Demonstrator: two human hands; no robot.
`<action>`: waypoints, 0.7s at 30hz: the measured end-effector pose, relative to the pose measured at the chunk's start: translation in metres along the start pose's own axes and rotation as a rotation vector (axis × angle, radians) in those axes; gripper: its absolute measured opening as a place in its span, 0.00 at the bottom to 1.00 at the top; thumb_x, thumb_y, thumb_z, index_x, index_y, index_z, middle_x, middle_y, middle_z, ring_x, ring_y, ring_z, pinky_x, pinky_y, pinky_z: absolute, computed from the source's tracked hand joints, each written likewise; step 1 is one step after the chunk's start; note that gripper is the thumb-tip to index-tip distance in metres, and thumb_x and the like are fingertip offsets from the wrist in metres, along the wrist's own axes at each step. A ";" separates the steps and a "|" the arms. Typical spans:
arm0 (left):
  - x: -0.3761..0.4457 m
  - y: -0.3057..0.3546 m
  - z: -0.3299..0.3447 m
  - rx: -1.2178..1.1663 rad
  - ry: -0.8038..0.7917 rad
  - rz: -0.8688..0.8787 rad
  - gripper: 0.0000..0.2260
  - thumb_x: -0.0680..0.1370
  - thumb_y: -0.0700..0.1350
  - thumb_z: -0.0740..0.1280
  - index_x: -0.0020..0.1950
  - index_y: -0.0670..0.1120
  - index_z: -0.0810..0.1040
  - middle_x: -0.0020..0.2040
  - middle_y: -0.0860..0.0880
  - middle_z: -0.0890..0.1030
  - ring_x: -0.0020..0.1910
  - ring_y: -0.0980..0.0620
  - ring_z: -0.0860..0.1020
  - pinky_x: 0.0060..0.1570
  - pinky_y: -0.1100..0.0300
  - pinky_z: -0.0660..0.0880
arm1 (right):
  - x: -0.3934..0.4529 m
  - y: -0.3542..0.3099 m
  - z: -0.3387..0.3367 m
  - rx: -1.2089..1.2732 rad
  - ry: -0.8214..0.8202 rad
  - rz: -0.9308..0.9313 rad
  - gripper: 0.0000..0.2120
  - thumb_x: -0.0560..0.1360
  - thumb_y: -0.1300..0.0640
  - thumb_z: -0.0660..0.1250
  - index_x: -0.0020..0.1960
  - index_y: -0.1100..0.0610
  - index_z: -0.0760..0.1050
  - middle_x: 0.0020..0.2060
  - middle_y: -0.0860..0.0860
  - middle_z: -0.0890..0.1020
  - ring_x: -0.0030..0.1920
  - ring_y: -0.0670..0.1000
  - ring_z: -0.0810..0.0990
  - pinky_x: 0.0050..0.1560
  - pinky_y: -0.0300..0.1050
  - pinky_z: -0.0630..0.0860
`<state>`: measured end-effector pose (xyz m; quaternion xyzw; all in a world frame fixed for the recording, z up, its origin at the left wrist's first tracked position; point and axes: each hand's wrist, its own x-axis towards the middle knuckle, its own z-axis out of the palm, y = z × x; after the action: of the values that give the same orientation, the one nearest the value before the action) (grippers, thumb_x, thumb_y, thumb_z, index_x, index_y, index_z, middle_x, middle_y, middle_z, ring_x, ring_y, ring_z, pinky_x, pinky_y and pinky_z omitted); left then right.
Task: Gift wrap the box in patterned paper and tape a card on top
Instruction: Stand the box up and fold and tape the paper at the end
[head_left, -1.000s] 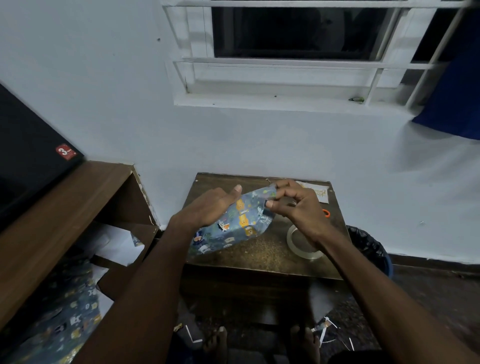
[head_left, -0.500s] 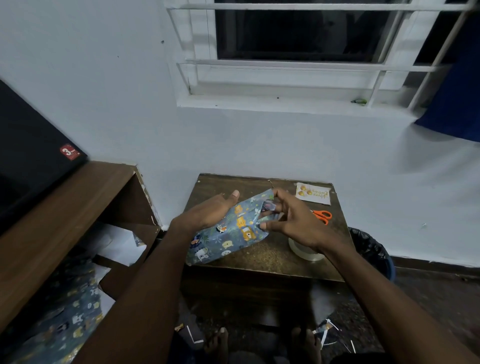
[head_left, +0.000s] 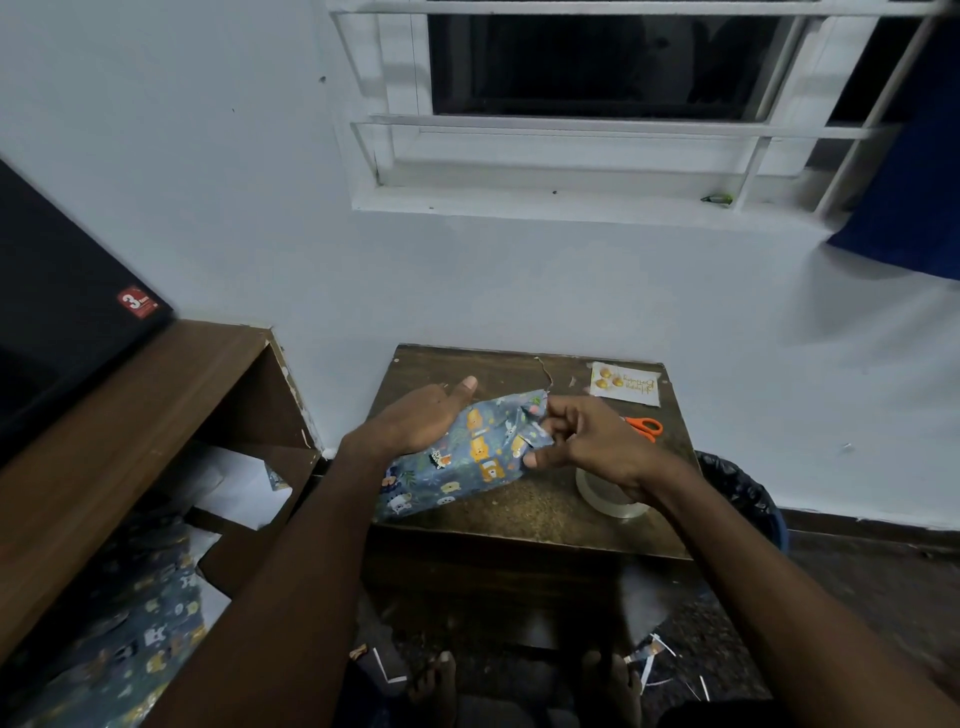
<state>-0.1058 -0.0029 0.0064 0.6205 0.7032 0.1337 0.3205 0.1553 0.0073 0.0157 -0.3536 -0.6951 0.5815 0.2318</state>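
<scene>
Scissors (head_left: 644, 427) – tape roll (head_left: 605, 494) – behind right hand (head_left: 592, 441).

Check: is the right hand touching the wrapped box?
Touching. The head view shows the right hand pinching the folded paper at the end of the wrapped box, fingers curled on it, no gap.

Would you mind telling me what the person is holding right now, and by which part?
The wrapped box: the right hand pinches the folded paper flap at its far end, while the left hand steadies its left side.
</scene>
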 end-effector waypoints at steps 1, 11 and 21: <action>-0.001 -0.001 -0.002 -0.006 0.051 0.007 0.37 0.83 0.70 0.46 0.30 0.46 0.72 0.47 0.38 0.85 0.58 0.40 0.82 0.59 0.50 0.71 | -0.002 -0.001 -0.002 0.039 0.019 0.009 0.13 0.71 0.68 0.79 0.54 0.62 0.83 0.50 0.69 0.84 0.48 0.54 0.84 0.51 0.48 0.83; -0.008 0.009 -0.008 0.312 0.362 0.221 0.36 0.80 0.73 0.40 0.29 0.46 0.64 0.27 0.49 0.70 0.27 0.50 0.69 0.44 0.54 0.70 | -0.017 -0.006 -0.040 -0.114 0.016 0.202 0.13 0.75 0.74 0.68 0.41 0.60 0.87 0.40 0.55 0.87 0.43 0.48 0.83 0.47 0.40 0.79; 0.000 0.023 0.005 0.634 0.239 0.292 0.46 0.67 0.83 0.45 0.67 0.55 0.79 0.60 0.53 0.78 0.63 0.50 0.73 0.64 0.47 0.62 | -0.006 0.031 -0.068 -0.840 0.664 0.228 0.09 0.74 0.63 0.72 0.47 0.49 0.85 0.46 0.52 0.86 0.50 0.58 0.83 0.48 0.51 0.81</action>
<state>-0.0850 0.0002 0.0159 0.7629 0.6460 0.0248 0.0054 0.2160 0.0485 0.0009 -0.6533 -0.7143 0.1326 0.2131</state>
